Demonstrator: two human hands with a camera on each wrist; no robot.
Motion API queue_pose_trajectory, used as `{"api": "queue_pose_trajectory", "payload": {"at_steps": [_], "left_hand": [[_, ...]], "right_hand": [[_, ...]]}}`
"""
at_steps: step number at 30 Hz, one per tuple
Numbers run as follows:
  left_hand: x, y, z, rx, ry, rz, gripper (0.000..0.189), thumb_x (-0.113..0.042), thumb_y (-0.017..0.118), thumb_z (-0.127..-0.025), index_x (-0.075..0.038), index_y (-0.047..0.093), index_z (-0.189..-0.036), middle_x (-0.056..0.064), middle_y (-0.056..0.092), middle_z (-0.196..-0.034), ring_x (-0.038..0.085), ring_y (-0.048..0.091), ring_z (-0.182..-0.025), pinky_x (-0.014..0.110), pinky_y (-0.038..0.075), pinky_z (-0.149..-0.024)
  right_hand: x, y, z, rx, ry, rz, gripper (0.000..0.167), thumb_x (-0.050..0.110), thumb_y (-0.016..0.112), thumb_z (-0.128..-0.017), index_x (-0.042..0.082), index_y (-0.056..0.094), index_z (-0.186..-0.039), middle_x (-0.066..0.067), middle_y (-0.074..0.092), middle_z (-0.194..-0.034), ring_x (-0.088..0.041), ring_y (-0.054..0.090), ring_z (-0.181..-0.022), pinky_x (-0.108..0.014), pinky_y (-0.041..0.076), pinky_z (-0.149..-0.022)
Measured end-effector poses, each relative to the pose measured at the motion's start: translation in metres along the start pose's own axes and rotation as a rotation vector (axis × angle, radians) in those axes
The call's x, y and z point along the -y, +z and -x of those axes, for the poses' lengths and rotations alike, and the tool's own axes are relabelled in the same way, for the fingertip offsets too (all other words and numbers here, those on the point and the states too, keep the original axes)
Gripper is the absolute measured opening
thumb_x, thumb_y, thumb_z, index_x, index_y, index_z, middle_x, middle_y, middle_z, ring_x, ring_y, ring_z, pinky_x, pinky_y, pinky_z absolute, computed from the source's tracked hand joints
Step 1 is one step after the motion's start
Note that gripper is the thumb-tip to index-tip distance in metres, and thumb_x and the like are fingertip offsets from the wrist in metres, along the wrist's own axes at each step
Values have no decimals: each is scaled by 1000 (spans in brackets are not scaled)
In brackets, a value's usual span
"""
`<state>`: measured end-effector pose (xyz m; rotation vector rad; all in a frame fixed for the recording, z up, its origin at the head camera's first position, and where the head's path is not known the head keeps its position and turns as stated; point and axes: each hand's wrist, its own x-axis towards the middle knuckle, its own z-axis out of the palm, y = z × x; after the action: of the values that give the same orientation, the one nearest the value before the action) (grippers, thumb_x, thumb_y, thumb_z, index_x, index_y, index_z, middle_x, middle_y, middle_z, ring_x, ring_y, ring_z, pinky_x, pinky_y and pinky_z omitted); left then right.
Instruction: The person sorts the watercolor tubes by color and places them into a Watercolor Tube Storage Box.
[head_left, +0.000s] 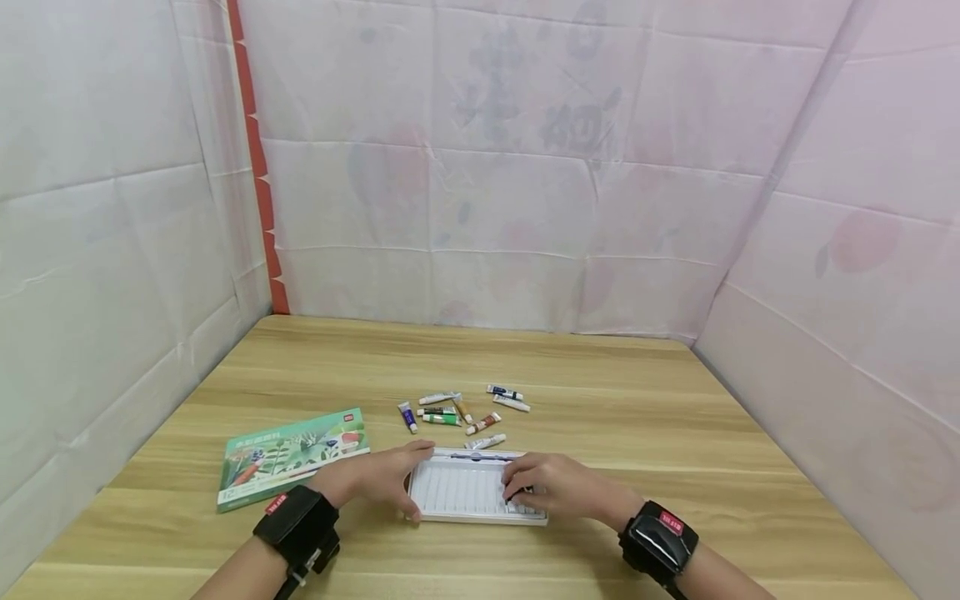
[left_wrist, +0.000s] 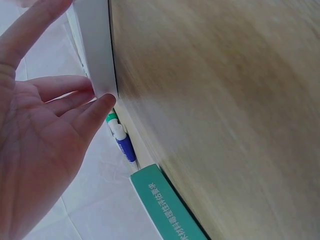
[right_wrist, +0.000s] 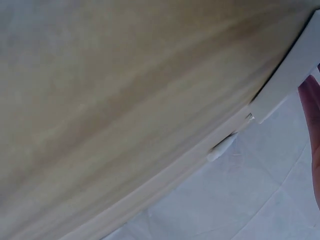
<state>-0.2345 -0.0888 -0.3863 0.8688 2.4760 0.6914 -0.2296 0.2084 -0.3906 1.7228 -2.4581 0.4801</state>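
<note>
The white tray (head_left: 450, 490) lies on the desk (head_left: 600, 400), at six o'clock in the head view. At its nine o'clock, the left hand (head_left: 381, 482) grips the end; at three o'clock, the right hand (head_left: 558, 486) pinches a small dark thing (head_left: 512, 497), mostly hidden. Paint tubes (head_left: 442, 420) lie toward twelve o'clock, a green box (head_left: 292, 457) toward nine

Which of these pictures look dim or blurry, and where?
Head view: bright, fairly even, but the paint tubes are too small to read; left wrist: left hand fairly clear, tabletop soft; right wrist: dimmer than the head view, wood grain smeared, right hand cut off by the edge.
</note>
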Motion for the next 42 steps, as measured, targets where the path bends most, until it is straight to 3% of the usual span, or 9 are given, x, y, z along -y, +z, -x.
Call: {"api": "queue_pose_trajectory", "payload": {"at_steps": [17, 23, 28, 33, 37, 42], "left_hand": [[-1, -5, 3, -2, -16, 2, 90, -24, 80, -70, 6, 31, -139, 18, 23, -146, 32, 23, -132, 43, 25, -105], [-2, -4, 1, 0, -4, -8, 90, -23, 80, -70, 7, 30, -139, 18, 23, -146, 32, 24, -132, 42, 24, -106], [-2, -4, 0, 1, -2, -4, 89, -22, 80, -70, 7, 30, -139, 18, 23, -146, 32, 24, -132, 42, 24, -106], [-2, -4, 1, -1, -5, 6, 89, -22, 80, -70, 7, 30, -139, 18, 23, -146, 32, 24, -132, 42, 24, -106], [-2, -2, 1, 0, -8, 18, 90, -22, 80, -70, 7, 30, -139, 18, 23, -146, 32, 23, -132, 42, 24, -106], [-3, 0, 1, 0, -12, 15, 89, -23, 80, -71, 6, 30, -139, 17, 23, -146, 32, 23, -132, 42, 24, -106]], "right_hand": [[6, -3, -13, 86, 81, 18, 10, 9, 70, -80, 12, 70, -89, 0, 61, -100, -7, 56, -95, -17, 45, -82], [4, -8, -14, 73, 175, -49, 14, 7, 67, -83, 12, 67, -97, 4, 61, -101, -6, 56, -95, -22, 47, -82], [-10, -19, -20, -18, 237, -38, 15, 0, 63, -84, 9, 67, -95, 3, 62, -97, -10, 58, -91, -24, 49, -78], [-31, -24, -29, -45, 257, 26, 17, -6, 63, -81, 5, 67, -94, -3, 62, -94, -14, 59, -86, -26, 51, -71], [-42, -18, -38, -10, 282, 44, 17, -4, 64, -81, 6, 67, -95, -3, 61, -94, -13, 58, -84, -24, 50, -68], [-47, -6, -51, 59, 288, 65, 16, 4, 66, -83, 8, 68, -99, -2, 61, -100, -14, 58, -90, -24, 50, -74]]}}
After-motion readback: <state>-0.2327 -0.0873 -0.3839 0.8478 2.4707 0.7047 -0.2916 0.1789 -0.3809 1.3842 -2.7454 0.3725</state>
